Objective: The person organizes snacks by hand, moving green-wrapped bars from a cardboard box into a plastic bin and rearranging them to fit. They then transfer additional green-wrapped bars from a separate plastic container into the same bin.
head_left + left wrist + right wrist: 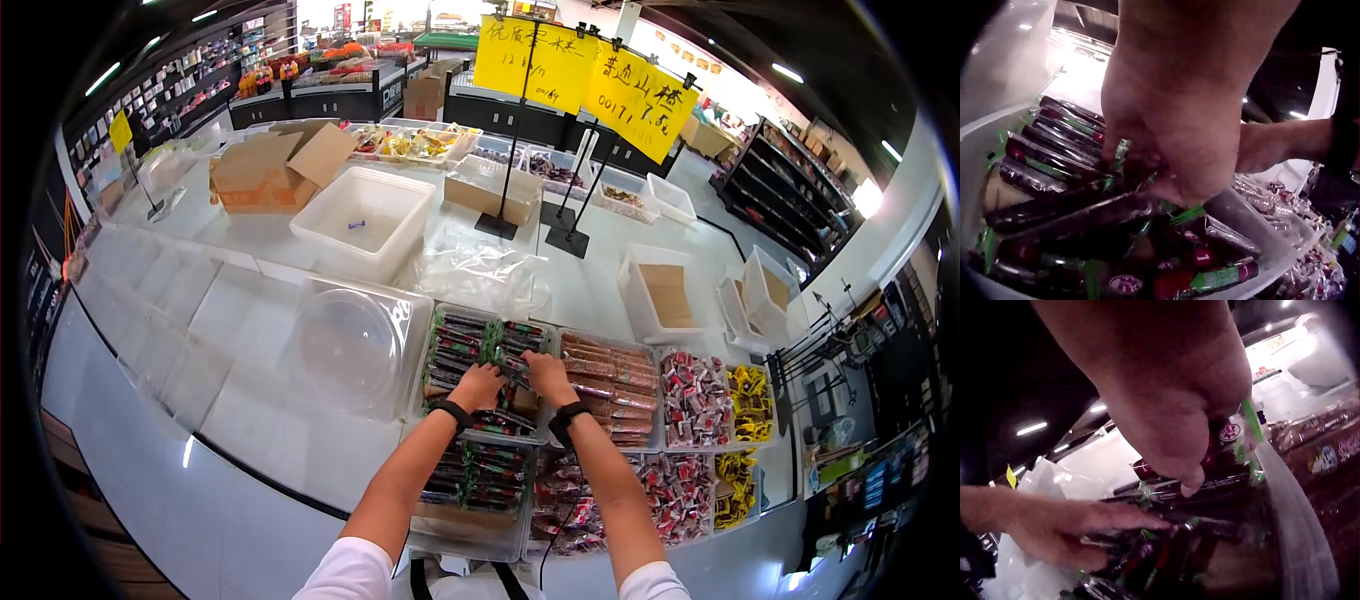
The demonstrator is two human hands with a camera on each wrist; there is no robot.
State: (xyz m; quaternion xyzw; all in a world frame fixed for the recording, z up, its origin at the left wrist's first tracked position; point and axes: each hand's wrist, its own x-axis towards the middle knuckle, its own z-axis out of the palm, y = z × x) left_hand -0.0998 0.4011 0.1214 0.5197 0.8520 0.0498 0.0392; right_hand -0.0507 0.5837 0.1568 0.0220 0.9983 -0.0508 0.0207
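Note:
Both hands are in a clear plastic bin (432, 352) of dark, stick-shaped snacks in clear wrappers with green ends. My left hand (480, 386) is at the bin's middle, fingers and thumb around dark wrapped sticks (1072, 215) in the left wrist view. At the bin's right side, my right hand (546, 378) grips a dark wrapped stick (1222, 456), its fingers curled over it. The right wrist view shows the left hand (1072, 531) close by, fingertips among the sticks. More sticks (1047, 147) lie in rows at the bin's far side.
Bins of brown wrapped sticks (608, 375), red-and-white packets (695, 395) and yellow packets (750, 400) stand to the right. Another bin of dark sticks (480, 475) is nearer. A clear lid (350, 345) lies left; behind are a white tub (362, 220), plastic bags (480, 270) and sign stands (567, 240).

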